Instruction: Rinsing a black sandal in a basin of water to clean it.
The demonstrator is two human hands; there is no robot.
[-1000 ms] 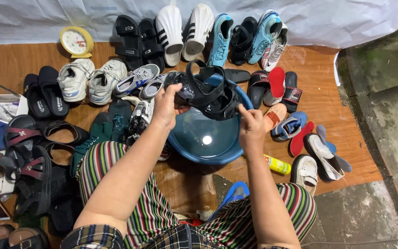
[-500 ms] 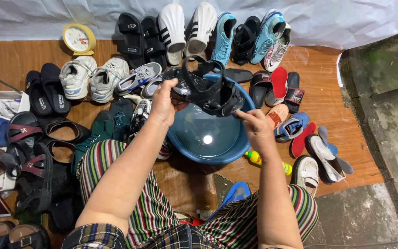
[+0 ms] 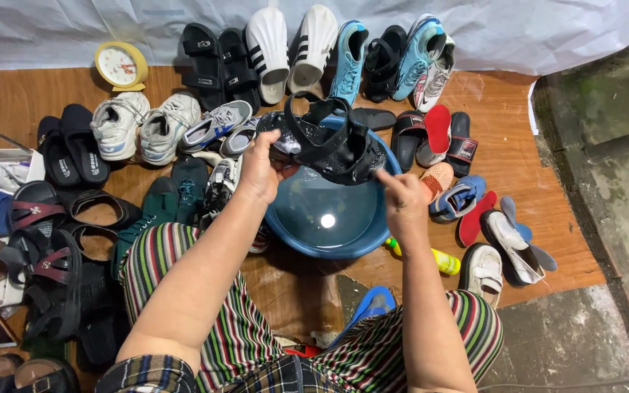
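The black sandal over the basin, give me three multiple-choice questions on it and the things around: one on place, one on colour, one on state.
1. Where is the black sandal?
A. above the blue basin
B. on the grey floor
C. beside the clock

2. What colour is the clock's rim?
A. red
B. yellow
C. green

3. How is the sandal held?
A. left hand grips it, right hand at its edge
B. lying loose in the basin
C. hanging from a hook

Answers: 1 A, it is lifted over the basin's far rim. 2 B, the round rim is yellow. 3 A, left fingers wrap one end.
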